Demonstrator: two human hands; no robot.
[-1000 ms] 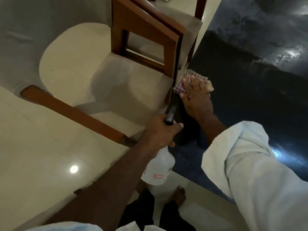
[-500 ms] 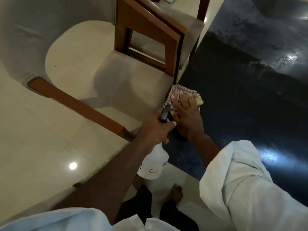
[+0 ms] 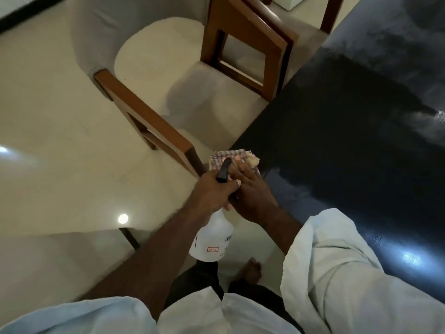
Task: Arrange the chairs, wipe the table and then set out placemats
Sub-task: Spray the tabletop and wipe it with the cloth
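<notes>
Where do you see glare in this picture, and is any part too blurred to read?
Head view: dim light; a bluish glare patch on the glossy dark table, low right; a round lamp reflection on the floor, low left; the spray bottle label is too blurred to read.

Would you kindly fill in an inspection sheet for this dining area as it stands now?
surface: dark glossy table, light glare on it.
job's things: checked cloth on the table's near corner; white spray bottle held off the table's edge; armchair at the table's side, second chair partly seen behind it; placemats nothing seen.
clutter: nothing seen.
grips: left hand grips the spray bottle's neck; right hand presses flat on the checked cloth.
cables: nothing seen.
surroundings: pale tiled floor; bare foot.
</notes>
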